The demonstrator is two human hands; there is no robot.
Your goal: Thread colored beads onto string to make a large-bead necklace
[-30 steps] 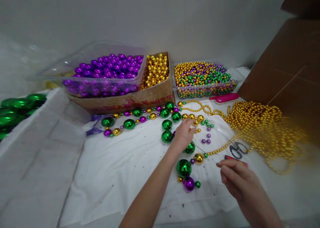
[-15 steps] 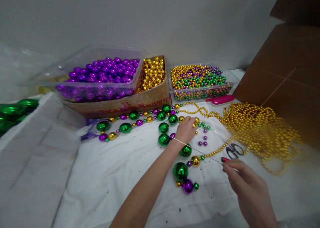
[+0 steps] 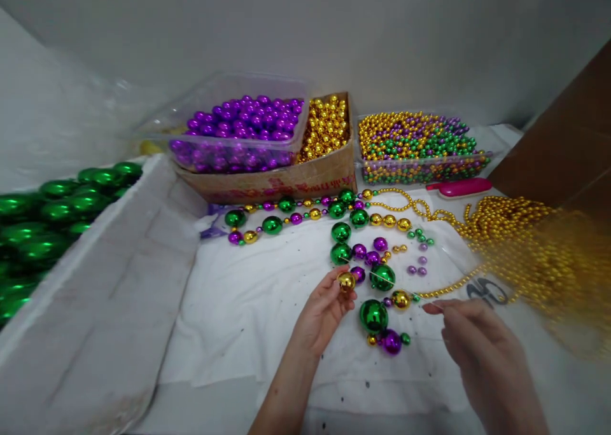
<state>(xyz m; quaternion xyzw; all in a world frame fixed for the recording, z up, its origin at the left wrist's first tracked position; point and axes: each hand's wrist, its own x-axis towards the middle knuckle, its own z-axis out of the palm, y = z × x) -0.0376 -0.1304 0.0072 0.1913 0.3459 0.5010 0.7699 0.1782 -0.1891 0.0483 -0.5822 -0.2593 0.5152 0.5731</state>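
Observation:
My left hand (image 3: 327,304) pinches a shiny gold bead (image 3: 346,282) between thumb and fingers, beside a purple bead (image 3: 358,275). My right hand (image 3: 482,339), somewhat blurred, is closed on a long thin needle (image 3: 387,281) that points left toward the gold bead; whether its tip touches the bead I cannot tell. Below it a short beaded piece with a big green ball (image 3: 373,315), a purple ball (image 3: 392,341) and a gold ball (image 3: 401,299) joins a string of small gold beads (image 3: 451,288). Loose large green balls (image 3: 340,232) and small lilac beads (image 3: 422,261) lie on the white cloth (image 3: 258,295).
Behind stand a clear tub of purple beads (image 3: 248,120), a cardboard box (image 3: 267,186) with gold beads and a tray of small mixed beads (image 3: 415,145). A pink-handled tool (image 3: 464,187) lies near a gold bead heap (image 3: 510,225). Left is a box of green balls (image 3: 62,206).
My left hand has come back toward me from the loose gold beads and now holds one. My right hand keeps the needle. The view has swung left.

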